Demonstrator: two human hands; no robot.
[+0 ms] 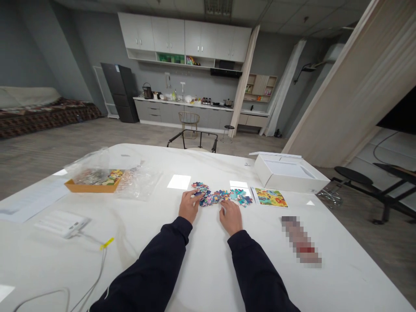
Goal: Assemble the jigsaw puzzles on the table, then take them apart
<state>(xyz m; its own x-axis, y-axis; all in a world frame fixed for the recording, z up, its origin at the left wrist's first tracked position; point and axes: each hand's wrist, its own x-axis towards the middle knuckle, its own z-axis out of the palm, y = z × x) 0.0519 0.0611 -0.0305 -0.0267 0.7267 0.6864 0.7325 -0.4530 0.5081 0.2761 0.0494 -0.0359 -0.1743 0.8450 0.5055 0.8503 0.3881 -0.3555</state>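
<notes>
Puzzle pieces (214, 198) lie in a loose band on the table (206, 268), left of the picture card (271, 197). The left hand (189, 207), farther from the card, and the right hand (231, 216), nearer it, are at the pieces, fingers partly curled (whether either grips one cannot be determined). A white box (286, 181) stands behind the card.

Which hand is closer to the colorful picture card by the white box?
Right: the right hand is by the puzzle pieces, left of the picture card; the left hand is farther left, near the pieces' left end.
</notes>
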